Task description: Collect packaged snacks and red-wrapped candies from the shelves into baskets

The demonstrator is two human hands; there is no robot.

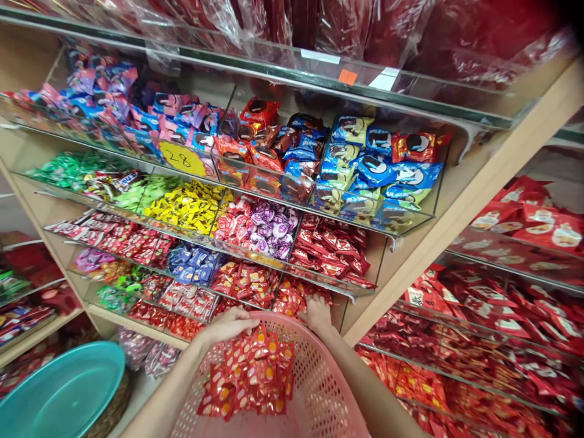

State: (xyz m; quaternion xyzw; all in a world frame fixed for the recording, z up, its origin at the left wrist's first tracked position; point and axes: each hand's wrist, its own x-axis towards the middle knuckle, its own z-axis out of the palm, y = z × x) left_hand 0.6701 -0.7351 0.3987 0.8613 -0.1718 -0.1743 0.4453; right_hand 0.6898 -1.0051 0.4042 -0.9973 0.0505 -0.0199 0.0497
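A pink perforated plastic basket [310,331] is held in front of the shelves, tilted toward me. My left hand [232,322] is closed on its far-left rim. Inside lies a heap of small red candy packets [255,371] with pale and orange dots. Beyond the rim, my right hand [317,312] reaches into a low shelf bin of similar red packets [289,295]. Its fingers are curled down among the packets, with the tips partly hidden.
Clear-fronted bins hold yellow candies [189,205], purple-and-white candies [274,228] and blue cookie packets [376,169]. A glass shelf edge [274,64] runs above. A teal basin [64,389] stands lower left; a wooden upright [456,207] divides the shelves at right.
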